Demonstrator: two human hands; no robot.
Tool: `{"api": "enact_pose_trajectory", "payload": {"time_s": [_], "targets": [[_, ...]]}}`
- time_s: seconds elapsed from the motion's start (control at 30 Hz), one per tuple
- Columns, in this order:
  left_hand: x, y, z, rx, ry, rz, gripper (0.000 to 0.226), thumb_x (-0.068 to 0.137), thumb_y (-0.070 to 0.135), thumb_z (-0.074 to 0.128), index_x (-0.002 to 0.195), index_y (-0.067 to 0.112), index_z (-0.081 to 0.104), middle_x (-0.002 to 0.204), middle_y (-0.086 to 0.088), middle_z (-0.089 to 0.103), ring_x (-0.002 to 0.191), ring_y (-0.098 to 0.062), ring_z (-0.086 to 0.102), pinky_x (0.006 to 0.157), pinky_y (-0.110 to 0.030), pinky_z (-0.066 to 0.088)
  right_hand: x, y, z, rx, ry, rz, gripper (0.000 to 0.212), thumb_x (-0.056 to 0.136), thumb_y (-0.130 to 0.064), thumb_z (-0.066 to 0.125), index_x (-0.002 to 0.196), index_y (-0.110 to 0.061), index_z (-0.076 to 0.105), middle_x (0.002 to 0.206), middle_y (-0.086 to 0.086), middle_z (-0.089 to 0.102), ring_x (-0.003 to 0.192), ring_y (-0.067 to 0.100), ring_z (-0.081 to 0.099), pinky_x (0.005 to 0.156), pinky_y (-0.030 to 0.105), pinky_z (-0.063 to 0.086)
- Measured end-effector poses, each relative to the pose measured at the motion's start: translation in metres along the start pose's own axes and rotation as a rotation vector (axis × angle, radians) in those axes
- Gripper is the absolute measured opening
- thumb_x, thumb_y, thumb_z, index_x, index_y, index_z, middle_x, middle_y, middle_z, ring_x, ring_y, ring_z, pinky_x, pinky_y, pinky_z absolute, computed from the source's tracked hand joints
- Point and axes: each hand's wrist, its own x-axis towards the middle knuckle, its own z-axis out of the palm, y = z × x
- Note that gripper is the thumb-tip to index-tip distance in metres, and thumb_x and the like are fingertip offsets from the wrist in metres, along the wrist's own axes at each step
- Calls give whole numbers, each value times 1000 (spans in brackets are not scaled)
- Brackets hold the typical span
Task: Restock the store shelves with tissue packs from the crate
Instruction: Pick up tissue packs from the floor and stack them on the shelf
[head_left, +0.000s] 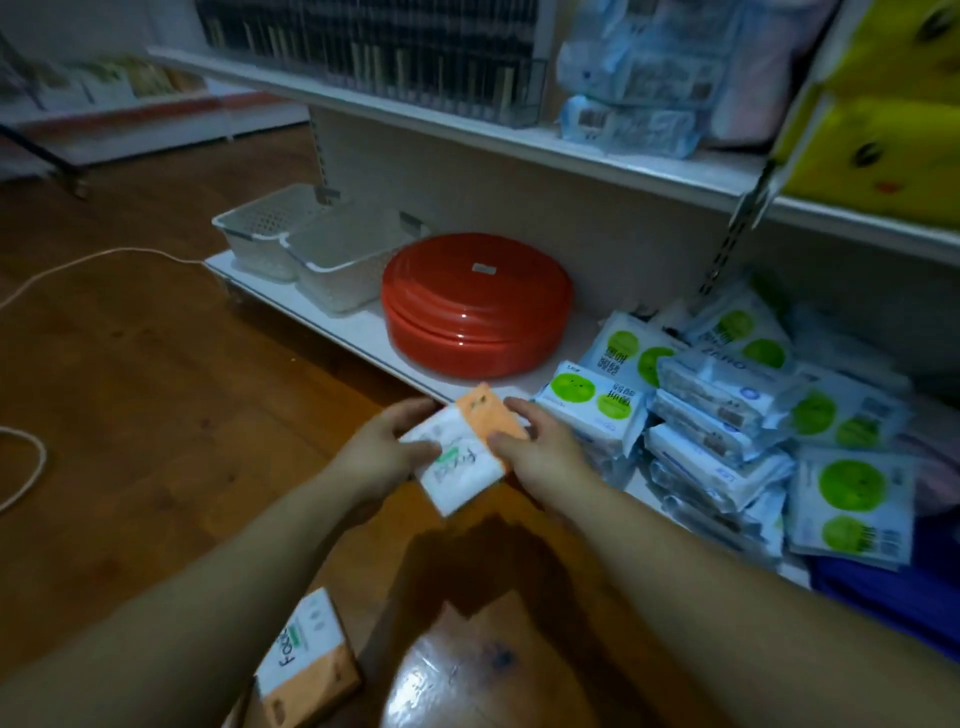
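Gripping a pack (460, 467) from both sides, a person is holding it just short of the front edge of the bottom shelf (358, 332), above the wooden floor (156, 415). The left hand (382, 454) and right hand (543, 449) are each clamping it, thumbs lying on the top face and fingers curling over the far edge. This two-sided hold is likely steadying the soft wrapper and squaring it for placing. The pack is sitting slightly askew between them, one corner pointing at the shelf. Its film is showing white with an orange end, a small green mark and a printed name running upside down to the camera. The likely target is the bare strip of shelf between the red basins (475, 306) and the heap of green-spotted wipes (727, 415), which is spilling loosely rather than standing in rows. White baskets (322, 254) are occupying the shelf's left end. A second pack (304, 657) of the same make is waiting near the left forearm at the frame's lower edge; what it is resting on is too dim to tell.
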Motion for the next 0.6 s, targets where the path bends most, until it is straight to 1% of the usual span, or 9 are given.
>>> {"api": "enact_pose_trajectory", "payload": {"time_s": [0.07, 0.13, 0.2, 0.27, 0.3, 0.43, 0.53, 0.57, 0.6], "targets": [[-17, 45, 8, -118, 81, 101, 54, 83, -8, 60, 125, 16, 36, 109, -10, 56, 90, -23, 63, 77, -42, 55, -4, -39, -12, 39, 86, -125, 44, 86, -7, 61, 127, -22, 53, 116, 6, 63, 96, 20, 63, 88, 38, 53], [-39, 83, 17, -177, 65, 165, 48, 85, -5, 60, 117, 19, 33, 107, -10, 57, 95, -26, 62, 72, -40, 56, -16, -77, -20, 146, 103, -224, 43, 90, -9, 56, 128, -26, 51, 117, 0, 62, 102, 21, 63, 89, 47, 53], [-60, 108, 21, -180, 59, 263, 44, 86, -6, 57, 113, 21, 37, 112, -12, 58, 102, -28, 61, 72, -39, 56, -32, -108, -25, 141, 128, -331, 42, 93, -13, 51, 130, -31, 47, 119, -5, 61, 102, 15, 61, 87, 38, 53], [-83, 129, 20, -188, 93, 373, 42, 85, -6, 56, 103, 29, 44, 113, -10, 59, 106, -28, 60, 87, -47, 54, -54, -128, -32, 86, 148, -453, 43, 96, -14, 46, 134, -34, 42, 122, -9, 57, 102, 8, 56, 80, 24, 47], [-93, 137, 18, -188, 102, 424, 44, 85, -7, 56, 98, 34, 45, 112, -8, 60, 106, -26, 60, 91, -48, 52, -66, -135, -34, 77, 145, -510, 46, 97, -15, 45, 135, -38, 39, 123, -11, 56, 103, 6, 56, 80, 23, 47], [-125, 160, 19, -198, 99, 567, 49, 85, -4, 55, 95, 43, 47, 109, 0, 61, 103, -21, 62, 88, -44, 53, -100, -147, -46, 102, 135, -665, 53, 97, -12, 44, 130, -52, 34, 114, -22, 55, 94, -9, 59, 71, 16, 52], [-140, 178, 36, -149, 78, 676, 48, 87, -3, 54, 98, 43, 46, 109, 6, 59, 102, -13, 61, 85, -37, 55, -106, -161, -65, 6, 227, -737, 54, 94, -15, 44, 136, -46, 30, 125, -11, 52, 109, 1, 55, 91, 35, 51], [-143, 184, 43, -127, 64, 707, 47, 88, -2, 53, 101, 43, 46, 111, 7, 58, 102, -11, 61, 86, -35, 55, -109, -166, -75, -38, 282, -760, 56, 93, -16, 45, 137, -45, 28, 134, -7, 46, 114, 3, 52, 98, 39, 48], [-143, 190, 55, -104, 40, 727, 46, 89, 1, 53, 106, 42, 47, 116, 5, 58, 102, -12, 62, 87, -36, 55, -115, -171, -90, -87, 341, -792, 58, 92, -18, 46, 138, -46, 27, 139, -5, 39, 117, 2, 48, 103, 37, 44]]}}
